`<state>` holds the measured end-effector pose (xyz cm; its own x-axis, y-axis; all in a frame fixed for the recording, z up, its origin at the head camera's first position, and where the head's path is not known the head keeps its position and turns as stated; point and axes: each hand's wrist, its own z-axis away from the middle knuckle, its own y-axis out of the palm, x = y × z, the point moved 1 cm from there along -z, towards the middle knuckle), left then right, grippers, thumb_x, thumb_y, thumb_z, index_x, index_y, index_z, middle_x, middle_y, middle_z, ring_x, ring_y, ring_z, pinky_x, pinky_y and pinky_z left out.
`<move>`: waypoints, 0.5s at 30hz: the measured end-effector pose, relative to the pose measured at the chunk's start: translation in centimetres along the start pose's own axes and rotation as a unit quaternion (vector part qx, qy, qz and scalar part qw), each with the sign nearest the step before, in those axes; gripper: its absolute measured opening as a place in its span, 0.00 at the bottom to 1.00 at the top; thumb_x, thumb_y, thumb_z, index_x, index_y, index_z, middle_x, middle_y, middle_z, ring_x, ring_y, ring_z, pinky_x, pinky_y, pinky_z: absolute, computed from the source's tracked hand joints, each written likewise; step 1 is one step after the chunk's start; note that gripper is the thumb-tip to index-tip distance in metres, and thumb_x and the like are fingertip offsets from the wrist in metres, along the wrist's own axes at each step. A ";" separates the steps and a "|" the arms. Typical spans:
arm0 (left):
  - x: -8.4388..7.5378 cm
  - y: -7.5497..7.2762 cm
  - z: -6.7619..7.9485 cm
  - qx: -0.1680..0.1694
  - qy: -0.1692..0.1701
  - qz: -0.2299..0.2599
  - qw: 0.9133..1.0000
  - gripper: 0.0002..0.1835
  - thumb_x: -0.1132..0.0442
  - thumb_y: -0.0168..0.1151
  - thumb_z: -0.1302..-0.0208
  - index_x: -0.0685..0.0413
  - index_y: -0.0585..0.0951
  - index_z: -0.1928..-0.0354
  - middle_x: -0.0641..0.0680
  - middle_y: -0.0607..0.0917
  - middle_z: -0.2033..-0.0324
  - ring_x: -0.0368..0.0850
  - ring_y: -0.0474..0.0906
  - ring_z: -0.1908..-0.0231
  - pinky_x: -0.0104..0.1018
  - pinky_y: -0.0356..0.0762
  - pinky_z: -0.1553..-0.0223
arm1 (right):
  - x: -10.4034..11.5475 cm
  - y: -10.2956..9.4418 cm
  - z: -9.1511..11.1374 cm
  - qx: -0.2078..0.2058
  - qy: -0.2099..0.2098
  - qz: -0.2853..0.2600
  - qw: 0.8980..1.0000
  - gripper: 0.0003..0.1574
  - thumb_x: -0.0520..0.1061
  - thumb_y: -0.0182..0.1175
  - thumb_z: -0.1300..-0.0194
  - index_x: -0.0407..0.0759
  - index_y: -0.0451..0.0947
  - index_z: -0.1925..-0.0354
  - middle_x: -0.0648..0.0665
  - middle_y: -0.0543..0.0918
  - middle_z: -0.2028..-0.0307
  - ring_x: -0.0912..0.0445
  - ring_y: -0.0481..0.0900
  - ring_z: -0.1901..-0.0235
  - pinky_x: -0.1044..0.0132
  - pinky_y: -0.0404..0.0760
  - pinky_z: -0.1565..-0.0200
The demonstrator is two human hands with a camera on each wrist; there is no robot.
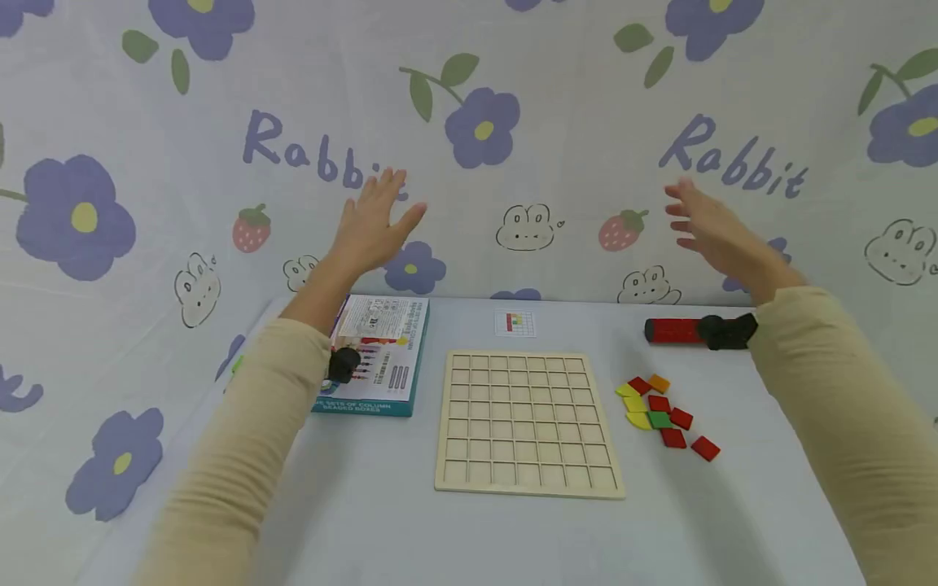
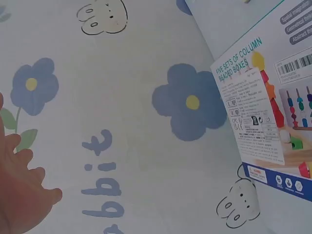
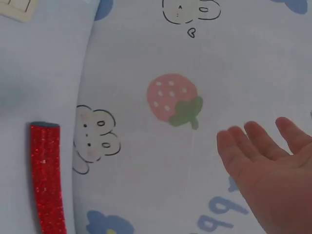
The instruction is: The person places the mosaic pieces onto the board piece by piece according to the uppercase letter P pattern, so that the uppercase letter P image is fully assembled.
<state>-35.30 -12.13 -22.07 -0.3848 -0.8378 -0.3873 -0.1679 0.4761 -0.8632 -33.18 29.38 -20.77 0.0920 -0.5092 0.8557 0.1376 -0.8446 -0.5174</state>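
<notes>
Both hands are raised in front of the patterned backdrop and hold nothing. My left hand [image 1: 377, 228] has its fingers extended and thumb apart, above a box of beaded columns [image 1: 396, 350]; the left wrist view shows that box at the right. My right hand [image 1: 714, 228] is held up with its fingers extended, over a red glittery tube [image 1: 672, 331] with black parts beside it. Between the arms lies a wooden grid board [image 1: 528, 423] with bare squares. Right of the board is a loose group of red, yellow, green and orange tiles [image 1: 659, 419].
Behind the board lies a small card [image 1: 515, 324] printed with a coloured grid. A black round object [image 1: 343, 365] shows by the left sleeve, overlapping the box. The white table [image 1: 366, 505] meets a backdrop [image 1: 564, 163] with flowers, rabbits and strawberries.
</notes>
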 end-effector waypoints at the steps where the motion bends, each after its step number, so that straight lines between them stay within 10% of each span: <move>1: 0.1 0.0 0.5 -0.008 0.005 0.025 1.000 0.38 0.41 0.39 0.27 0.49 0.44 0.24 0.53 0.41 0.26 0.50 0.31 0.28 0.54 0.27 0.33 | -0.9 -0.4 0.3 0.003 0.008 -0.035 0.999 0.50 0.72 0.22 0.31 0.42 0.30 0.25 0.33 0.37 0.27 0.38 0.38 0.29 0.50 0.43 0.32; 9: 0.8 1.4 4.7 -0.043 0.019 0.204 0.978 0.37 0.44 0.46 0.28 0.46 0.47 0.24 0.51 0.45 0.26 0.47 0.38 0.28 0.51 0.40 0.32 | -7.9 -2.4 3.4 0.043 0.068 -0.166 0.983 0.59 0.79 0.31 0.40 0.47 0.32 0.24 0.37 0.49 0.29 0.50 0.62 0.36 0.61 0.58 0.36; 15: -0.6 3.8 7.3 -0.029 0.043 0.246 0.968 0.36 0.48 0.49 0.28 0.46 0.49 0.24 0.49 0.47 0.26 0.48 0.41 0.28 0.54 0.42 0.32 | -12.1 -2.1 5.6 0.071 0.072 -0.254 0.962 0.55 0.73 0.38 0.34 0.41 0.37 0.25 0.55 0.77 0.50 0.61 0.79 0.52 0.68 0.74 0.48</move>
<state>-29.06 -11.74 -27.47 -0.5045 -0.4810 -0.7170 0.0053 0.8287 -0.5597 -29.06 38.20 -30.11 -0.1597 -0.0641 0.9851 0.2637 -0.9644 -0.0200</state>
